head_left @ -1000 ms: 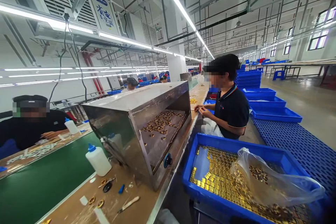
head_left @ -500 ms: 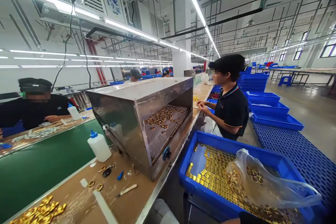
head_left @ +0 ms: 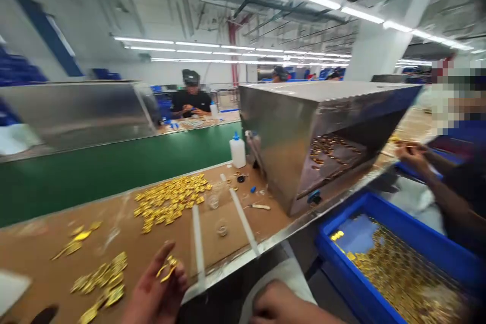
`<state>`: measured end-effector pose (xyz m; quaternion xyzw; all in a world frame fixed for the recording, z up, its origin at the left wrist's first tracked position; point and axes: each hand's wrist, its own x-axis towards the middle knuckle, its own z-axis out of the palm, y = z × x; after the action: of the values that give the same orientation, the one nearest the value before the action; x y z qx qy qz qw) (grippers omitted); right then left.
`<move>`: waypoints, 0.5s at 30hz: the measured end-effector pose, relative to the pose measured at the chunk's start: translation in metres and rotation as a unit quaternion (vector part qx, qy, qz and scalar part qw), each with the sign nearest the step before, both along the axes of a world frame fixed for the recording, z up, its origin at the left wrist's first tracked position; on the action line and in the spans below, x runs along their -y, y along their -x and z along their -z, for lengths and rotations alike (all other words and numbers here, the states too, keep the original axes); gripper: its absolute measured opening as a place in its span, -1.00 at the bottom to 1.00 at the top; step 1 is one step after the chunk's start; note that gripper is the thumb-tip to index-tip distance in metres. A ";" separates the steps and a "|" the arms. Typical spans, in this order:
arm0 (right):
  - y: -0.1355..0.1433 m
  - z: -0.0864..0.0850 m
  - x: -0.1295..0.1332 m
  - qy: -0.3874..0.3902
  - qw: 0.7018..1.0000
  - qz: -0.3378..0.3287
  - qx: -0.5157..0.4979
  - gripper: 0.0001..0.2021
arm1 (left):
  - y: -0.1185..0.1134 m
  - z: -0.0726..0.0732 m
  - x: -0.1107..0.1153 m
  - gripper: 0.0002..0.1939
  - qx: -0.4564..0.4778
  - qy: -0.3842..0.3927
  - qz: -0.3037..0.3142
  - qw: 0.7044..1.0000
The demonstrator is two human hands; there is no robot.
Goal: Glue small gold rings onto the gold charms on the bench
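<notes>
At the near edge of the bench my left hand (head_left: 155,286), palm up, has its fingers curled round a small gold-coloured metal piece (head_left: 167,268). My right hand (head_left: 281,304) is low in the view, apart from the bench top, blurred and curled closed; whatever is inside it is hidden. Left of my left hand lies a small group of gold metal pieces (head_left: 102,278). Beyond it is a larger spread of similar gold pieces (head_left: 172,200). Two pale strips (head_left: 198,245) cross the bench, with a small clear round cup (head_left: 222,229) between them.
A steel box (head_left: 281,147) with an open front stands on the bench, holding small shiny parts. Beside it are a white bottle (head_left: 238,152) and a light-handled tool (head_left: 260,207). A blue tray (head_left: 322,228) of gold pieces is at right, near a co-worker's hands (head_left: 413,154). A green belt (head_left: 102,162) runs behind.
My view has swung left and down, so the steel box and blue tray sit further right. Both my hands have come into view, the left one with a gold metal piece.
</notes>
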<state>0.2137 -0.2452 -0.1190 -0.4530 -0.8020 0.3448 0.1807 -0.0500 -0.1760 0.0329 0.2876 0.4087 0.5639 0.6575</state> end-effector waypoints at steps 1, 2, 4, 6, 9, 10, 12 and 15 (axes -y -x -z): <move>0.004 0.008 -0.002 -0.006 0.999 0.004 0.038 -0.80 | 0.004 -0.002 0.001 -0.34 0.032 -0.007 0.019 0.999; 0.006 0.014 -0.003 -0.011 0.997 0.012 0.075 -0.78 | 0.006 -0.006 0.000 -0.33 0.062 -0.022 0.035 0.997; 0.007 0.021 -0.002 -0.027 0.993 0.033 0.106 -0.76 | 0.009 -0.013 -0.002 -0.38 0.100 -0.073 0.058 0.991; 0.005 0.024 -0.001 -0.028 0.993 0.038 0.109 -0.66 | 0.010 -0.019 -0.004 -0.45 0.119 -0.127 0.074 0.982; 0.002 0.026 -0.002 -0.025 0.994 0.026 0.105 -0.55 | 0.012 -0.025 -0.003 -0.54 0.134 -0.206 0.093 0.965; 0.001 0.027 -0.003 -0.024 0.994 0.021 0.105 -0.54 | 0.013 -0.027 -0.003 -0.56 0.133 -0.225 0.095 0.961; 0.002 0.027 -0.004 -0.016 0.994 0.012 0.108 -0.54 | 0.014 -0.028 -0.001 -0.58 0.128 -0.246 0.095 0.956; 0.003 0.025 -0.005 0.000 0.993 0.009 0.120 -0.55 | 0.015 -0.029 0.000 -0.59 0.125 -0.256 0.096 0.954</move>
<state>0.2104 -0.2399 -0.1442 -0.4984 -0.8137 0.2865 0.0856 -0.0653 -0.1756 0.0623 0.4115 0.1356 0.6155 0.6584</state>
